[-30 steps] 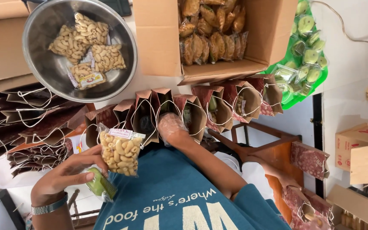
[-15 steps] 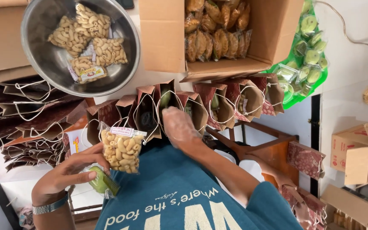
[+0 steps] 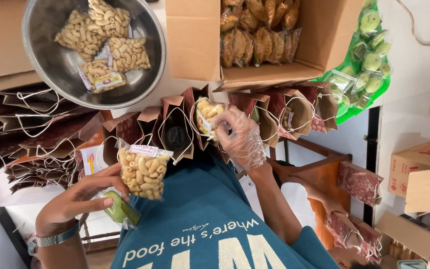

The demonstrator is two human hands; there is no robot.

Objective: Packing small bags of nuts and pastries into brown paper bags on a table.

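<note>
Right hand (image 3: 242, 137), in a thin clear glove, sits at the mouth of a brown paper bag (image 3: 206, 119) in the middle of the row, fingers closed on a packet of pale snacks (image 3: 208, 114) that is partly down inside the bag. That bag stands at about twelve o'clock from the person's chest, with the big cardboard box (image 3: 195, 42) just beyond it, again at twelve.

Left hand (image 3: 83, 197), bare with a metal watch at the wrist, is down at eight o'clock from the gloved hand. Its fingers are pinched on a clear snack packet (image 3: 144, 170) of curled pale pieces, held upright by its lower corner, and a small green packet (image 3: 119, 209) is tucked under the same hand; how tightly that one is gripped is hard to tell from here.

Up at eleven o'clock a steel bowl (image 3: 55, 65) holds more of the same curled snack packets. Flat bags with string handles (image 3: 31, 134) lie stacked at nine o'clock. At two o'clock, green wrapped sweets (image 3: 369, 55) sit in a green tray beside the box. A smaller box (image 3: 414, 174) stands at four o'clock.
</note>
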